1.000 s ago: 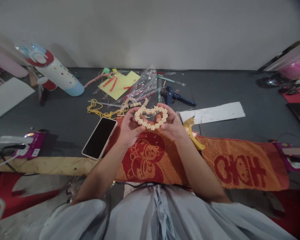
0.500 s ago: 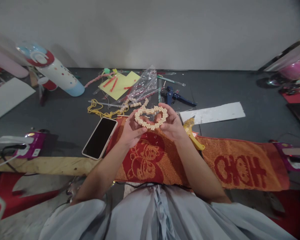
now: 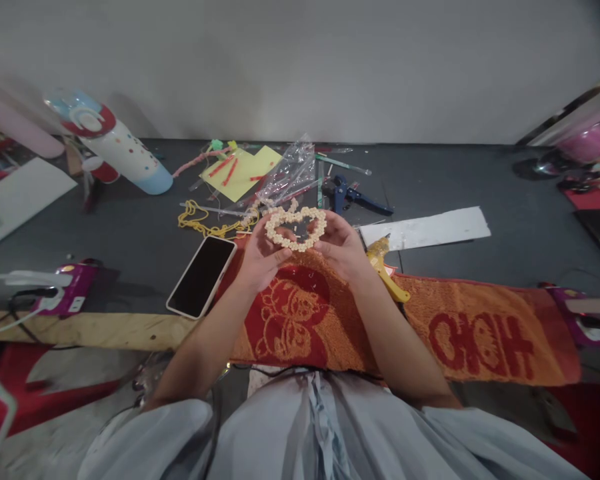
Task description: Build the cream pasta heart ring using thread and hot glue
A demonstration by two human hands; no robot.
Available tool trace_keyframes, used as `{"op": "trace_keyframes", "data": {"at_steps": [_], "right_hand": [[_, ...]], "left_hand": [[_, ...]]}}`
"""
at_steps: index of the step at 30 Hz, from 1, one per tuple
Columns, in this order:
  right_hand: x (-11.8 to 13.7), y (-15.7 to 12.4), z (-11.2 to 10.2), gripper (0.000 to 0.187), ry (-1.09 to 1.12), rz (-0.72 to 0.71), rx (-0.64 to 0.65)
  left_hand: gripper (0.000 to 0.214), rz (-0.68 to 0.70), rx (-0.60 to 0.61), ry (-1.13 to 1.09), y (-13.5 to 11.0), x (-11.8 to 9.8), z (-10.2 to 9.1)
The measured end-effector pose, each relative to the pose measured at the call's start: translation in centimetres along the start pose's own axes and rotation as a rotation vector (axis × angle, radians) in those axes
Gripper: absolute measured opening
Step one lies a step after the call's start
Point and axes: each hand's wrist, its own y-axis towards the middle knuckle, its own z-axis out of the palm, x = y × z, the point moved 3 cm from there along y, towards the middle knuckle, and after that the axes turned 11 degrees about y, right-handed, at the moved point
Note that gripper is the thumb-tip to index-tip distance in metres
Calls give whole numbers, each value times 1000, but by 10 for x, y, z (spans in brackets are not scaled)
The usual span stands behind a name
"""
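A cream heart-shaped beaded ring (image 3: 300,247) is held up between both hands, its open middle facing me. My left hand (image 3: 263,257) grips its left side, thumb along the lower edge. On the right side, my right hand (image 3: 343,247) pinches it between thumb and fingers. Beneath the hands lies an orange and red towel (image 3: 350,333). Just right of my right hand rests a yellow glue gun (image 3: 387,270). Behind the ring are more cream beaded pieces (image 3: 265,207), partly hidden by it.
A phone (image 3: 203,277) and yellow yarn (image 3: 193,217) lie to the left, near a water bottle (image 3: 135,157). At the back are yellow paper (image 3: 237,177), a clear plastic bag (image 3: 295,170) and a blue cutter (image 3: 347,193). A white strip (image 3: 430,228) and purple power strips (image 3: 73,290) flank the towel.
The heart-shaped ring has shifted slightly left and up and turned a little, so its heart outline shows more fully. Both hands keep their hold. The view has shifted slightly.
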Motion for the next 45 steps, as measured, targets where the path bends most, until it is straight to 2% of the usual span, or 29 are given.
{"op": "trace_keyframes", "data": {"at_steps": [7,11,20,24,28,33,37,40,45], "right_hand": [[4,2,-6,73,-207,-87,28],[6,4,-10,67,-291,-120,24],[5,6,-15,68,-404,-132,-14],[4,6,-16,68,-442,-131,-28],[1,7,-16,67,-439,-129,-37],[3,5,-14,73,-393,-114,18],[6,3,-14,70,-357,-109,30],[3,5,-17,66,-362,-113,-1],[-2,8,-19,66,-397,-113,-12]], "left_hand": [[73,91,-75,240,6,9,-10],[76,134,-77,392,8,12,-14],[76,365,-58,696,11,17,-22],[85,425,-101,888,9,17,-25],[84,455,-164,1006,8,17,-26],[80,507,-203,1078,6,14,-24],[79,524,-216,1081,6,14,-24],[83,487,-184,1046,6,17,-24],[102,377,-169,1004,6,25,-23]]}}
